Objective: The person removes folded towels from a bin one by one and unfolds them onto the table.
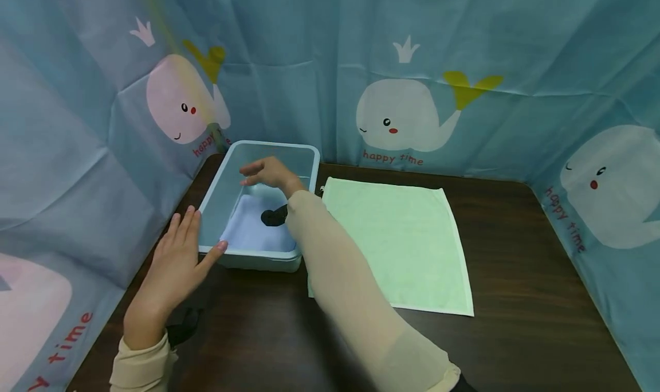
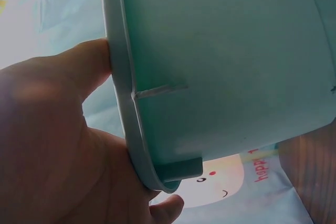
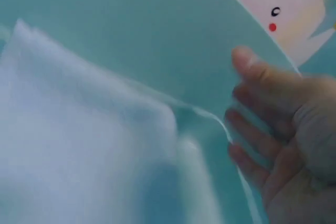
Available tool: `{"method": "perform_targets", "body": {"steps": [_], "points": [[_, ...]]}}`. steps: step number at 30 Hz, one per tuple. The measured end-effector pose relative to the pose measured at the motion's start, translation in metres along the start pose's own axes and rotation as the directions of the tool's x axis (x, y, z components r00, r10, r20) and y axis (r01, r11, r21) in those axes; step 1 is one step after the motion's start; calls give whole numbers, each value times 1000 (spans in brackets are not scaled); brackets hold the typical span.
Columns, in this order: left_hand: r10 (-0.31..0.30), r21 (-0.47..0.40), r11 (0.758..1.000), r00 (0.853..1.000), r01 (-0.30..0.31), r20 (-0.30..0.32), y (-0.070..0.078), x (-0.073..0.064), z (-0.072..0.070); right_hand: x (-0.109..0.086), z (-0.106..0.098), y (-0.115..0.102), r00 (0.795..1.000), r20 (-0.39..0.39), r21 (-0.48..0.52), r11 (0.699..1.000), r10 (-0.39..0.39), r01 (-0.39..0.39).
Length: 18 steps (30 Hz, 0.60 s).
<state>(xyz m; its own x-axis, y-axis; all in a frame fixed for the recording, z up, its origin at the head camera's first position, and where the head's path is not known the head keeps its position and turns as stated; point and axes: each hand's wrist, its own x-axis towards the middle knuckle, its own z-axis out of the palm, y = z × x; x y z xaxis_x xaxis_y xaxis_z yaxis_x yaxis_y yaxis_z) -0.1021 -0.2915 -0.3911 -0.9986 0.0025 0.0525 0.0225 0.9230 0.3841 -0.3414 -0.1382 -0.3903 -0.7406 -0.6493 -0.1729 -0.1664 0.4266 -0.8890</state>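
The right hand, fingers loosely extended, is over the blue bin; the left hand, fingers spread, touches the bin's near-left corner. A folded pale cloth lies inside the bin, a green cloth right of it.

Pale cloth lies inside a blue-green bin; one of the hands, fingers loosely bent, hovers nearby.

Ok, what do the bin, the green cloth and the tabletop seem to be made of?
Bin: probably plastic, smooth and satiny, with a moulded rim.
Green cloth: soft-looking fabric, perhaps cotton or microfibre, matte, with a paler border.
Tabletop: dark wood or wood-look laminate, slight sheen, streaky grain.
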Motion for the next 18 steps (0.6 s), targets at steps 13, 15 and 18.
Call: {"method": "perform_targets", "body": {"steps": [13, 15, 18], "points": [[-19, 6, 1000, 1000, 20, -6, 1, 0, 0, 3, 26, 4, 985, -43, 22, 986, 165, -164], [-20, 3, 1000, 1000, 20, -7, 1, 0, 0, 5, 27, 5, 982, -31, -16, 982, 189, -189], [-18, -8, 1000, 1000, 18, -8, 2, -1, 1, 9, 30, 6, 974, -9, -71, 972, 226, -226]]}}
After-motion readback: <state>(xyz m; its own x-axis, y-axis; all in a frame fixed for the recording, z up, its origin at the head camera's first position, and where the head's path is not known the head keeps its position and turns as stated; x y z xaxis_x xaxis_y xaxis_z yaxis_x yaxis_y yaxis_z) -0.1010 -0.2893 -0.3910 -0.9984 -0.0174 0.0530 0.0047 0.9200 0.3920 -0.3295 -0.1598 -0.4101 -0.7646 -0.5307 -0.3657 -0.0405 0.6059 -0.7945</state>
